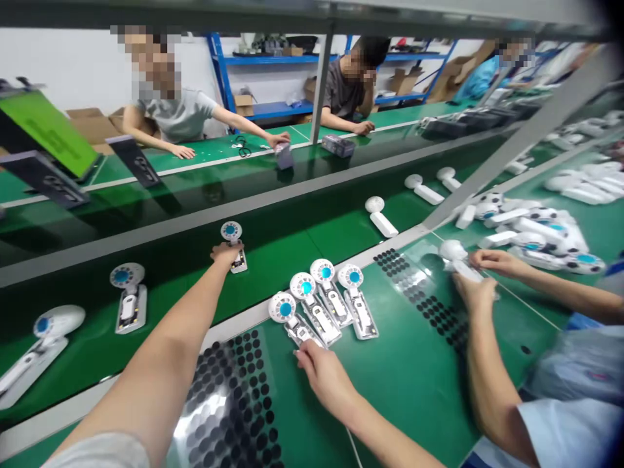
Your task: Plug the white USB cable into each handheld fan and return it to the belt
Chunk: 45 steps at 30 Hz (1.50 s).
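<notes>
Stretched out with the left hand (227, 252) across the green conveyor belt (316, 227), well ahead of the body, onto the neck of a white round-headed handheld unit (231, 231). Lying right at the left fingers, not off to one side: blue-centred head just beyond the knuckles, open handle showing on the near side and a little to the right. Long axis running from far to near, with a slight slant rightward at the handle end. Nearer by far to the left hand than to the right. Seemingly curled over the neck, but impossible to make out whether clamped on it or merely laid across, because of hidden fingertips.

Back on the table (400, 390), nearer the body and to the right, placed with the right hand (322, 374) at the near end of the leftmost open-backed unit (283, 307) in a row of four. Thumb and forefinger close together there, apparently touching the handle end; no telling whether pinched on it or only resting. Slanting away from those fingers, far and to the left, along its long axis: handle nearest, head farthest. Side by side to its right, three more open-backed units (334, 302), heads likewise toward the belt. Left of the right hand, a clear sheet of black round pads (229, 396), flat on the table.
</notes>
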Each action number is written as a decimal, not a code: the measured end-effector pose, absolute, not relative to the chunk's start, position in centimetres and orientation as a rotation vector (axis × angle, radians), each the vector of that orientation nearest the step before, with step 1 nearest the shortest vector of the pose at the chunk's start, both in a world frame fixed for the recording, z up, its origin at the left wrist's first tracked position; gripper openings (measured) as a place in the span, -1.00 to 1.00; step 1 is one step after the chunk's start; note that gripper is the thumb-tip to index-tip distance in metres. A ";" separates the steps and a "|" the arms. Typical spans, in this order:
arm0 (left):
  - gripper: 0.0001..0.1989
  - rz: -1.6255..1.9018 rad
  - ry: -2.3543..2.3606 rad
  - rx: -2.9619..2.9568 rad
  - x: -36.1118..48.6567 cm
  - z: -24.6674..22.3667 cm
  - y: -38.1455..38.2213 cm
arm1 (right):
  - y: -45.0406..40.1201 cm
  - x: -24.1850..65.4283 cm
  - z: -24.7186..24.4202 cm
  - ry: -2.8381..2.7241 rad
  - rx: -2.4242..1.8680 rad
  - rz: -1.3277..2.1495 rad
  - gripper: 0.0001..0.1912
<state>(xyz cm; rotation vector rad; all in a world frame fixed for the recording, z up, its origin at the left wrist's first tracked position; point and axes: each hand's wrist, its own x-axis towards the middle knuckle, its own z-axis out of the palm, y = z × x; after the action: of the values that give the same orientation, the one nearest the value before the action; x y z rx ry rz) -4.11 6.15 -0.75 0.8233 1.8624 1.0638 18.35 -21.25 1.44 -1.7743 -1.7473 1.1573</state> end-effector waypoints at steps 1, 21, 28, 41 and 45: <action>-0.69 1.061 1.870 0.817 -3.7 -1.0 6.2 | -21.2 18.4 1.4 -1.732 -1.756 1.167 -0.79; -0.60 0.956 1.192 0.647 0.8 9.8 -19.4 | -24.5 17.6 10.3 -1.583 -1.300 1.362 -0.82; -0.59 0.903 1.138 0.706 2.6 11.6 -22.8 | -26.0 17.1 11.4 -1.626 -1.280 1.335 -0.83; -0.61 0.890 1.217 0.852 3.1 11.3 -24.8 | -27.8 17.2 11.2 -1.716 -1.333 1.407 -0.78; -0.55 0.886 1.251 0.908 2.8 10.7 -25.0 | -27.4 17.4 10.8 -1.824 -1.358 1.413 -0.73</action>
<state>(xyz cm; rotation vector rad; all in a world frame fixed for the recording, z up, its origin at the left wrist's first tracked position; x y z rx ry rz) 2.84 -25.03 10.68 0.9084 1.2508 0.8855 17.38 -27.39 10.83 -1.3585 -1.8242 1.4129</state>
